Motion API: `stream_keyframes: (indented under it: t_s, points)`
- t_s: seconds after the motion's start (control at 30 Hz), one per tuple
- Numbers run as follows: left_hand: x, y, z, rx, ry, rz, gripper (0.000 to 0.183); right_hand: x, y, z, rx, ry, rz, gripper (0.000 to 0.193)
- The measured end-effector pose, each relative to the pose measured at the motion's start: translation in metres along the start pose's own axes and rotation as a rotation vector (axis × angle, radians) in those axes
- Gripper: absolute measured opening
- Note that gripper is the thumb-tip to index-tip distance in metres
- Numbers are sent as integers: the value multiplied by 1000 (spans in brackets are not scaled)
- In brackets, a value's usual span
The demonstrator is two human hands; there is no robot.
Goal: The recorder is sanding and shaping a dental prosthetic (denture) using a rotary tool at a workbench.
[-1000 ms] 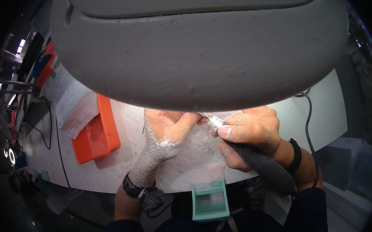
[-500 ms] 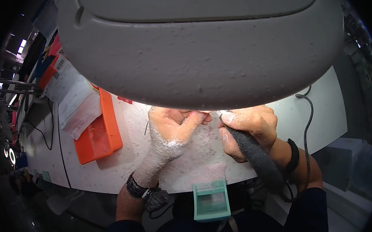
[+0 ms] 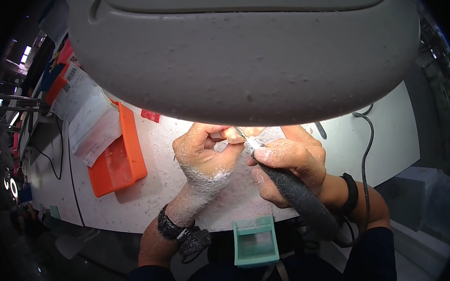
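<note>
My left hand (image 3: 203,157), dusted with white powder, pinches a small pale pinkish piece (image 3: 234,136) just below the edge of a big grey hood. The hood hides part of the piece and some fingertips, so its kind is unclear. In my right hand (image 3: 299,159) is a dark rotary handpiece (image 3: 304,201), gripped like a pen near its powder-covered nose. Its thin metal bit (image 3: 241,133) reaches the piece; whether it touches, I cannot tell.
The grey hood (image 3: 245,74) fills the upper view above the hands. An orange tray (image 3: 141,161) with papers (image 3: 97,137) lies left on the dusty white table (image 3: 152,208). A green tray (image 3: 236,246) juts from the front edge. A black cable (image 3: 369,145) runs right.
My right hand has moved left with the handpiece, bringing its bit up to the piece in my left hand. My left hand has shifted slightly left, and more of the piece shows under the hood.
</note>
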State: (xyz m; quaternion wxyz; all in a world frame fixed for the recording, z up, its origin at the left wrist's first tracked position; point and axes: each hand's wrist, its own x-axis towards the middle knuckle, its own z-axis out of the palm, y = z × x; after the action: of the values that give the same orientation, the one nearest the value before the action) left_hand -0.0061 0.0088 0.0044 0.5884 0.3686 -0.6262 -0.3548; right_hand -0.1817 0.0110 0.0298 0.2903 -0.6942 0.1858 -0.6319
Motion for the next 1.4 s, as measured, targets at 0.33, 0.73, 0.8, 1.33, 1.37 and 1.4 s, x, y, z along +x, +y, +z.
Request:
stream_keyframes:
  t_s: [0.33,0.73,0.8,1.33,1.37,1.4]
  points:
    - [8,-5,5,172,88,305,20,-2,-7,-2,55,16,74,35]
    - [4,2,1,336,-15,337,36,14,-2,-19,-186,24,126,40]
    - [2,2,0,377,-69,445,52,19,6,-17,75,35,386,44]
    - [4,23,11,816,-91,461,86,16,23,-18,549,-1,612,43]
    - [4,21,9,805,-59,471,78,16,22,-16,561,14,631,43]
    - [7,20,9,803,-63,469,78,16,23,-16,560,19,633,43]
